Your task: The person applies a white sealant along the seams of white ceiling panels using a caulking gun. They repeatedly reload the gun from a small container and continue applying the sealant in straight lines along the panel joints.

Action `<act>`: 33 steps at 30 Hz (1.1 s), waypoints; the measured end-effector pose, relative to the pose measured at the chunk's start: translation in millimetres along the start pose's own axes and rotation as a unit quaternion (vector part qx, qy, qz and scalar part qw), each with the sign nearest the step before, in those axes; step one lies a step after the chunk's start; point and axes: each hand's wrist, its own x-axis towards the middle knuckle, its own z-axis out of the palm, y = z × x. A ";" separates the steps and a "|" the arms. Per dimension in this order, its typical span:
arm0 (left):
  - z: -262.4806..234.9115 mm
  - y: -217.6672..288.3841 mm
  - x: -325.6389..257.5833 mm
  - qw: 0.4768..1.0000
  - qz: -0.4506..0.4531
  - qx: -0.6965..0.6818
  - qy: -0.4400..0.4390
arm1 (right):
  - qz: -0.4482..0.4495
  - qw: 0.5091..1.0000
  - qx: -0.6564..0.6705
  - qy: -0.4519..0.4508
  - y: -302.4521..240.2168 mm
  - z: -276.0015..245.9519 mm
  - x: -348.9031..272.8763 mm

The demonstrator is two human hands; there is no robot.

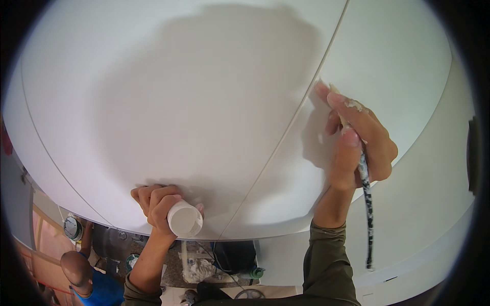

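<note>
A large white panelled surface (214, 112) spreads before me, with a thin dark seam (291, 122) slanting across it. My right hand (365, 137) is closed round a slim brush (366, 204), whose dark handle is spotted with white paint and hangs down past my wrist. White smears show on my fingers. The fingertips are at the panel just right of the seam; the brush's tip is partly hidden by them. Lower down, my left hand (158, 204) is wrapped round a small white cup (185, 219) and rests near the panel's lower edge. Something whitish coats the cup's inside.
At lower left, a person in a blue shirt (104, 288) stands below, with a raised arm near a round tub (73, 228). Under the panel's edge lie a black bag-like object (234, 256), a green bottle (256, 273) and a whitish tray (201, 269). Further seams cross the panel.
</note>
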 end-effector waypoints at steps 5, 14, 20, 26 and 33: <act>-12.3 5.2 3.5 0.999 -0.012 0.008 -0.038 | -0.018 0.982 0.185 0.015 12.8 -6.3 -5.6; 2.4 15.3 -23.1 0.999 0.014 -0.023 0.025 | -0.025 0.960 0.192 0.204 13.5 -15.7 -46.2; -2.5 11.1 -10.6 0.999 0.025 -0.020 0.025 | 0.036 0.960 0.222 0.165 -12.3 -4.0 -46.5; -6.8 14.0 -4.5 0.999 0.018 -0.023 0.039 | 0.018 0.995 0.018 0.102 -23.0 5.0 -46.1; -9.2 13.1 0.5 0.998 0.036 -0.019 0.056 | -0.009 0.993 -0.002 0.115 -24.5 9.2 -40.6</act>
